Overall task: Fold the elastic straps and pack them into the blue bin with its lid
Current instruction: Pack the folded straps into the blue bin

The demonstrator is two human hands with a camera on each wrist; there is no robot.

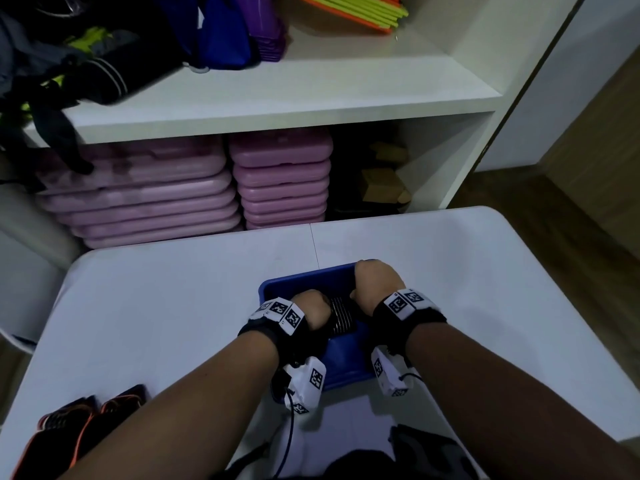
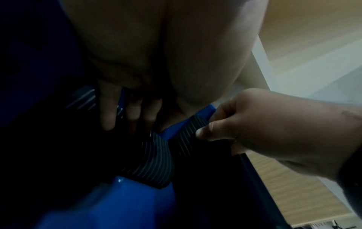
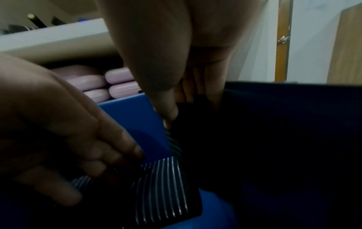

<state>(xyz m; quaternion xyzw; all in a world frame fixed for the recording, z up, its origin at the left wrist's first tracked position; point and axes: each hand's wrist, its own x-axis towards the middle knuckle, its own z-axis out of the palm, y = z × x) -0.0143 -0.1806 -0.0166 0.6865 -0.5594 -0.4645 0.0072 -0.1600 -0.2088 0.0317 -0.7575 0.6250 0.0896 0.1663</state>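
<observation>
A blue bin (image 1: 311, 277) stands on the white table (image 1: 166, 306), close in front of me, and both hands reach into it. Between them lies a folded black elastic strap with thin white stripes (image 1: 341, 315). My left hand (image 1: 311, 311) holds the strap's left part, fingers (image 2: 109, 111) laid down over it. My right hand (image 1: 375, 285) pinches the strap's right end against the bin's right wall, thumb (image 3: 168, 106) on the dark fabric. In the wrist views the strap (image 2: 156, 159) (image 3: 168, 186) bends over the blue floor. The fingertips are hidden in the head view.
Black straps with orange edging (image 1: 79, 420) lie at the table's near left corner. A dark grey item (image 1: 429, 448) sits at the near edge. Behind the table is a white shelf (image 1: 277, 98) with stacked pink boards (image 1: 145, 195) beneath it and bags above.
</observation>
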